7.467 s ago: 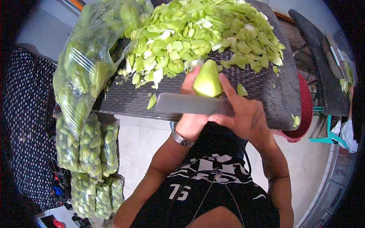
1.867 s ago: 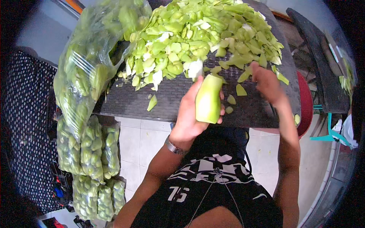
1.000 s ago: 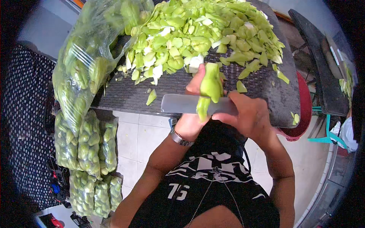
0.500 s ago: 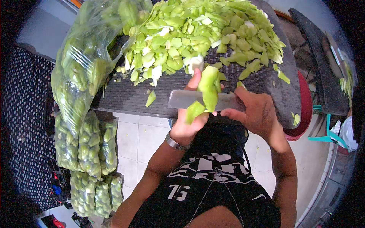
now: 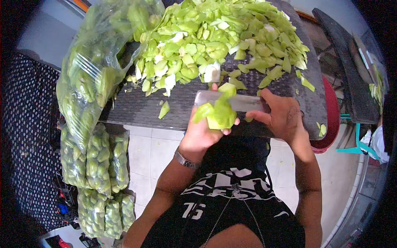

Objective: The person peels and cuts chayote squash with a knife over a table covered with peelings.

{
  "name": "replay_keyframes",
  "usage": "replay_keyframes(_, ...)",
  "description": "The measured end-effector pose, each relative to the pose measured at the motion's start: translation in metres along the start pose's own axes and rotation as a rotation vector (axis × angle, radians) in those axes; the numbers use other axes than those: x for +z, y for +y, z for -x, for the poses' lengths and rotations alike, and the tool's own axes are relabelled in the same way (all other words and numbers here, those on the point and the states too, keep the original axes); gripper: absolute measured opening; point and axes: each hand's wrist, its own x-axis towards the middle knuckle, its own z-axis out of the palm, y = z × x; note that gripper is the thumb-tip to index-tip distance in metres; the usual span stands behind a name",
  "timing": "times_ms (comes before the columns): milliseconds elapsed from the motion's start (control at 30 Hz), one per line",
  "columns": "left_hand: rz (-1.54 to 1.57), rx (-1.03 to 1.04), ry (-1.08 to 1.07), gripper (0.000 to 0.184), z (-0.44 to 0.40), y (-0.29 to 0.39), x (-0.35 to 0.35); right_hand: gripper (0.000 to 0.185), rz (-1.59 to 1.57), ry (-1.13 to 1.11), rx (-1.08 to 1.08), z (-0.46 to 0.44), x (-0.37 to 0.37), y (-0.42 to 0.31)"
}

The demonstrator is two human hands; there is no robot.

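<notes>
My left hand [image 5: 200, 134] is wrapped round a pale green chayote [image 5: 222, 118] near the front edge of the dark woven table [image 5: 140, 108]. My right hand [image 5: 281, 115] grips a wide flat knife [image 5: 246, 101], its handle mostly hidden by the fingers. The blade lies across the upper part of the chayote, and a peeled strip [image 5: 203, 111] hangs over its near side. Beyond both hands spreads a large heap of green peelings [image 5: 198, 45]. A whitish piece [image 5: 212, 72] rests at the heap's near edge.
A clear plastic bag of whole chayotes [image 5: 89, 78] lies over the table's left side. Several packed bags [image 5: 98, 163] stand below it. A red tub [image 5: 329, 109] is under the right edge, beside a turquoise stool [image 5: 358, 142]. Another dark table [image 5: 351, 78] stands farther right.
The knife has moved up along the chayote, away from my body, and the cut strip has folded over the blade. Earlier my right hand was off the chayote, over the table's right part.
</notes>
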Motion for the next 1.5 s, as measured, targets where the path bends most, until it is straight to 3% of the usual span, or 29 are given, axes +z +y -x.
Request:
replay_keyframes(133, 0.030, -0.106, 0.035, 0.046, -0.004, 0.005, 0.003, 0.053, -0.024, -0.058, 0.086, 0.000, -0.003, 0.003)
replay_keyframes(233, 0.048, -0.241, -0.057, 0.057, -0.005, 0.019, 0.010, 0.053, 0.043, -0.005, 0.527, -0.011, -0.018, 0.026)
replay_keyframes(300, 0.067, -0.159, 0.018, 0.057, 0.003, 0.024, 0.018, 0.053, 0.075, 0.312, 0.319, -0.002, -0.003, 0.099)
replay_keyframes(367, 0.090, -0.087, 0.104, 0.056, 0.004, 0.028, 0.018, 0.052, -0.181, 0.118, 0.499, -0.005, -0.014, 0.103)
replay_keyframes(467, 0.212, -0.016, 0.283, 0.058, -0.013, 0.032, 0.031, 0.049, -0.618, -0.033, 0.565, -0.002, -0.021, 0.077)
replay_keyframes(600, 0.138, -0.020, 0.167, 0.044, -0.024, 0.032, 0.044, 0.047, -0.955, -0.189, 0.484, 0.000, -0.004, 0.052)
replay_keyframes(633, 0.158, -0.029, 0.106, 0.043, -0.025, 0.033, 0.042, 0.043, -0.958, -0.178, 0.550, 0.000, 0.001, 0.047)
replay_keyframes(733, -0.056, 0.144, 0.151, 0.043, -0.031, 0.030, 0.036, 0.044, -0.451, 0.133, 0.227, 0.005, 0.014, 0.014)
replay_keyframes(833, 0.000, 0.253, 0.299, 0.047, -0.039, 0.022, 0.043, 0.055, -0.332, 0.003, 0.089, 0.011, 0.000, -0.024)
replay_keyframes(933, 0.006, 0.220, 0.144, 0.047, -0.038, 0.015, 0.034, 0.064, -0.183, 0.099, -0.059, 0.008, 0.007, -0.037)
replay_keyframes(967, -0.080, 0.300, 0.198, 0.049, -0.039, 0.007, 0.034, 0.067, -0.098, 0.088, -0.088, 0.005, 0.005, -0.040)
replay_keyframes(1133, -0.071, 0.299, -0.086, 0.055, -0.046, -0.002, 0.013, 0.066, -0.084, 0.118, -0.106, -0.003, 0.008, -0.041)
replay_keyframes(1200, -0.140, 0.409, -0.208, 0.060, -0.043, -0.009, 0.015, 0.067, -0.087, 0.108, -0.111, -0.004, 0.008, -0.040)
replay_keyframes(1300, -0.178, 0.378, -0.134, 0.069, -0.039, -0.009, 0.022, 0.068, -0.077, 0.081, -0.112, -0.004, 0.008, -0.040)
replay_keyframes(1400, -0.121, 0.375, -0.101, 0.061, -0.039, -0.011, 0.025, 0.068, -0.041, 0.100, -0.109, -0.005, 0.010, -0.039)
replay_keyframes(1500, -0.060, 0.167, 0.049, 0.055, -0.047, 0.003, 0.015, 0.067, -0.014, 0.064, -0.068, -0.003, 0.008, -0.035)
